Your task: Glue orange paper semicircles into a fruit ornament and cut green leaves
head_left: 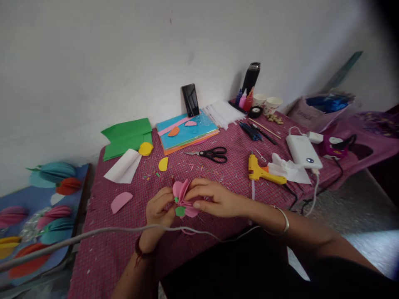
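Pink folded paper petals with green paper pieces make up one rounded ornament (188, 211), held between both hands above the red checked cloth of the counter (99, 261), near its front edge. The left hand (159, 207) has its grip pinched on the ornament's left side; the right hand (216, 199) has its grip closed on the pink folds opposite, thumb toward the body.

Four loose half-discs are visible: one pink (121, 202) to the left, one yellow (163, 164), and one orange (173, 131) and one smaller pink (190, 123) on the blue sheet (187, 135). One pair of black-handled scissors (213, 155) lies beyond the hands, well in from the edges; one yellow glue gun (264, 174) lies to the right. Three small bottles (243, 100) and two paper cups (273, 106) line the back.

Checked cloth stretches from the left-hand pink half-disc to the left edge, leaving room there, though one grey cable (124, 229) crosses before the left wrist.
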`<move>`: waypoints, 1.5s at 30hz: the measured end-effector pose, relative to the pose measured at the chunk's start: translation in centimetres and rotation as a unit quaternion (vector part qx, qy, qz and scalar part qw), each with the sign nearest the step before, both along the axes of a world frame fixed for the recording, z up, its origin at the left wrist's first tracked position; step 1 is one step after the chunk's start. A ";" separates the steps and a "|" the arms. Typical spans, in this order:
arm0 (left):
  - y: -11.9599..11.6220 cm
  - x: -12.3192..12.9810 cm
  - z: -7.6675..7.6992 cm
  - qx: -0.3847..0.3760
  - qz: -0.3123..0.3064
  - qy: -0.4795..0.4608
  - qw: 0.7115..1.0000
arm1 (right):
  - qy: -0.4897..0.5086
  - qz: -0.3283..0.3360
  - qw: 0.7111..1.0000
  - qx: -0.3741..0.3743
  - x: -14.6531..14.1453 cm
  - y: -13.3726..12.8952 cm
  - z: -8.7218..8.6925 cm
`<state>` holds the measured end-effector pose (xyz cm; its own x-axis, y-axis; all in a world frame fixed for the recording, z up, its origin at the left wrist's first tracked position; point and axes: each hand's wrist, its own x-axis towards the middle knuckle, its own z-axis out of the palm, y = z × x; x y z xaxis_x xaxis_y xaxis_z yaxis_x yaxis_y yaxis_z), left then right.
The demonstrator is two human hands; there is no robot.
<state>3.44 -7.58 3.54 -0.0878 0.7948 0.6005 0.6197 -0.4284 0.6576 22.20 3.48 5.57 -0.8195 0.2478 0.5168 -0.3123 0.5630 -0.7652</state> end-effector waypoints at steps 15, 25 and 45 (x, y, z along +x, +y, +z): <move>0.4 0.2 0.2 0.004 0.000 0.020 1.000 | -0.001 -0.030 0.995 -0.092 -0.4 -0.4 -0.8; -0.8 0.8 1.1 -0.004 0.013 0.054 0.998 | -0.002 0.015 0.977 -0.215 -0.1 -0.4 -0.7; 0.1 -0.7 -0.8 -0.065 -0.036 -0.210 0.975 | -0.016 -0.028 0.960 -0.278 -0.3 0.1 -1.4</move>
